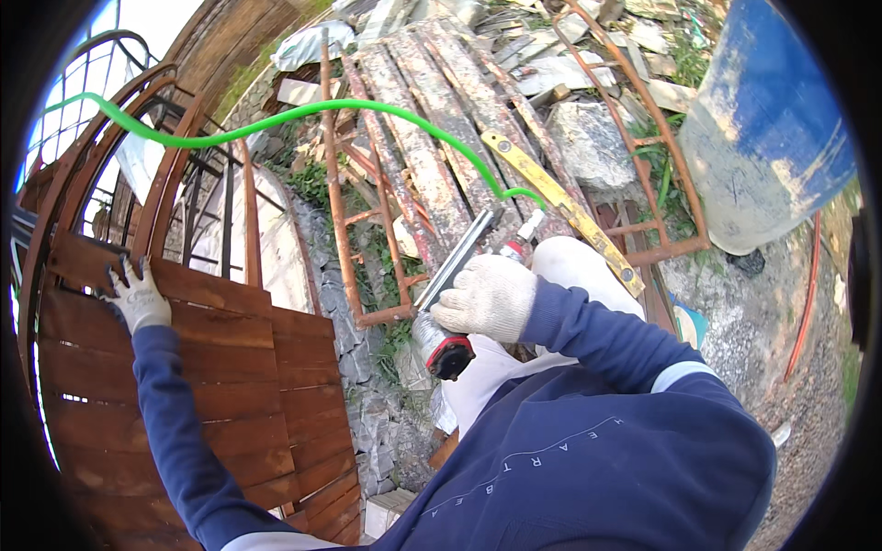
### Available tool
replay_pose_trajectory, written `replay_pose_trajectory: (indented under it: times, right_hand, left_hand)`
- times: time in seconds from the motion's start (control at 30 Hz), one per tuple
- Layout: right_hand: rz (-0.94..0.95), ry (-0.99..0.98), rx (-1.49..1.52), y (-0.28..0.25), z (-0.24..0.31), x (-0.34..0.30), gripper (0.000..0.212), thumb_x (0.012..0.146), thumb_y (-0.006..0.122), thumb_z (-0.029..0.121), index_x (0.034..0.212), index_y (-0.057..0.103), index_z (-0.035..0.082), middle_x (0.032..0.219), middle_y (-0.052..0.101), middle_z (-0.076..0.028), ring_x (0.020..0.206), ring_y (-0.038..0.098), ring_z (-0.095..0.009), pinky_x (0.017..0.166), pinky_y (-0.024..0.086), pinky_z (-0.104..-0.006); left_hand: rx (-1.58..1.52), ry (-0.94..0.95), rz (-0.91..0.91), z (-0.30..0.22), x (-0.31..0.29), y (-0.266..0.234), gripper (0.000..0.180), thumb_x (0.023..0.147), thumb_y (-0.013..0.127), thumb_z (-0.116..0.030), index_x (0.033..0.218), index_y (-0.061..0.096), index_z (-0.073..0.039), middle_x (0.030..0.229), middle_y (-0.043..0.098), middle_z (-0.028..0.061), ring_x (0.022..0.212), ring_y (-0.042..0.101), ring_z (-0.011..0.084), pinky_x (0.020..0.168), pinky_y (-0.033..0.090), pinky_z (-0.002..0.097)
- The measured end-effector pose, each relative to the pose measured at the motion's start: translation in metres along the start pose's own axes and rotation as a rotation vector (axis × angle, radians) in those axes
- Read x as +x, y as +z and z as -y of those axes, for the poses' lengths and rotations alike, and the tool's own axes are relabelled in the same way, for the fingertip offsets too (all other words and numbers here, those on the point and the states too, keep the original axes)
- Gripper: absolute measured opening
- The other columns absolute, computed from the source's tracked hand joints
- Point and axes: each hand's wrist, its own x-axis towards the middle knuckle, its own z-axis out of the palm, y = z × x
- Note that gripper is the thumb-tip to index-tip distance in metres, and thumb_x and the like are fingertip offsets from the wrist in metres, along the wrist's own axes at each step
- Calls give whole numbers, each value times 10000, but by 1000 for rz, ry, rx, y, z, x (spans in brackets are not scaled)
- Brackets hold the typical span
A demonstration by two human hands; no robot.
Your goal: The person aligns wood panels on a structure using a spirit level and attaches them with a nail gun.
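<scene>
My left hand (138,294), in a white work glove with dark fingertips, lies with fingers spread on the top boards of a brown slatted wood panel (211,367). My right hand (487,296), in an off-white knit glove, is wrapped round an air nail gun (439,342) above my lap. Its grey head has a red ring and a black cap, and a long metal magazine (457,259) points away from me. A green air hose (367,106) runs from the gun's white fitting (530,226) to the far left. The glove hides the handle and trigger.
Beyond my knees stand paint-splattered planks (404,101) with a yellow spirit level (560,197) across them. Rusty metal frames (354,202) flank the planks. A blue barrel (772,129) stands at right. Rubble (588,138) and grey stones (367,441) cover the ground.
</scene>
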Motion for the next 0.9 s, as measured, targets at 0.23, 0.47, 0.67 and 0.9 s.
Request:
replay_pose_trajectory:
  times: [0.23, 0.47, 0.67, 0.9]
  right_hand:
    - [189, 86, -200, 19, -10, -27, 50, 758, 729, 176, 785, 719, 217, 816, 718, 44, 857, 691, -175, 797, 493, -381]
    - [253, -29, -315, 58, -17, -66, 72, 774, 695, 178, 738, 757, 170, 740, 716, 3, 810, 684, -209, 916, 440, -418]
    - [505, -57, -384, 84, -13, -78, 177, 864, 628, 149, 841, 798, 104, 855, 745, -34, 939, 678, -235, 1024, 379, -513]
    - [615, 12, -525, 109, -21, -88, 262, 931, 560, 185, 1014, 791, 94, 1021, 740, -60, 1038, 661, -251, 1125, 335, -572]
  left_hand:
    - [-290, 215, -714, -25, -13, 4, 470, 1007, 575, -164, 1476, 538, -148, 1504, 543, 58, 1375, 518, 276, 1104, 446, 460]
    - [-1550, 206, -485, -215, -78, 16, 340, 982, 639, -100, 1285, 643, 55, 1254, 686, 226, 1086, 695, 331, 918, 543, 416]
    - [-2740, -21, 907, -474, -112, 82, 515, 979, 564, -238, 1411, 505, 37, 1359, 596, 228, 1263, 584, 365, 1100, 495, 464]
    - [-2540, 420, 1559, -587, -212, 72, 489, 991, 549, -261, 1407, 515, -8, 1362, 614, 197, 1241, 603, 373, 1077, 506, 488]
